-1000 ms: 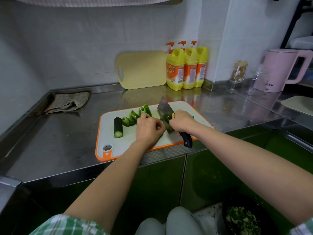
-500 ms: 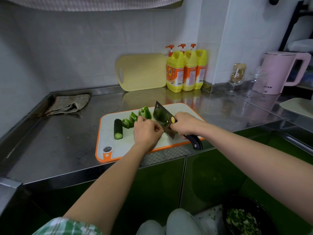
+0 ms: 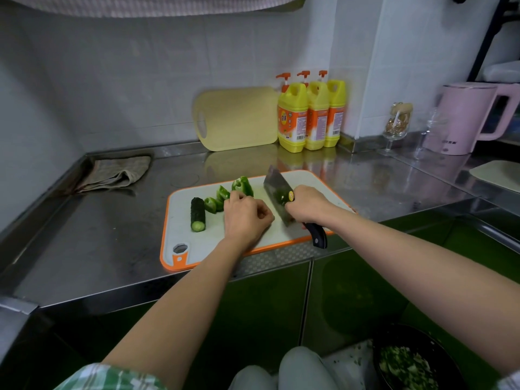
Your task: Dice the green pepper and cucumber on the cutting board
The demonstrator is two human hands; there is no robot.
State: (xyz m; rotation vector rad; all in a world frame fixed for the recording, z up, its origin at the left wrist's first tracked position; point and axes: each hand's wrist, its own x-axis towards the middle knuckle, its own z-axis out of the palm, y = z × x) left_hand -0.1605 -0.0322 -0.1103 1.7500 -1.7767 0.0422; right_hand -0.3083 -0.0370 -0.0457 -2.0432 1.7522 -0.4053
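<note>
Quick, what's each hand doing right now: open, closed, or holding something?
Left hand: fingers curled, resting on the cutting board; whether they hold anything is hidden.
Right hand: grips the cleaver.

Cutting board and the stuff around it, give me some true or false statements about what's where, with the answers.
1. The right hand grips the cleaver. True.
2. The cucumber piece lies off the cutting board. False: it lies on the board, near its left end.
3. The left hand is over the board, left of the cleaver's blade. True.
4. Only two bottles stand against the wall. False: three yellow bottles stand there.
5. Green pepper pieces lie on the board beyond the left hand. True.
</note>
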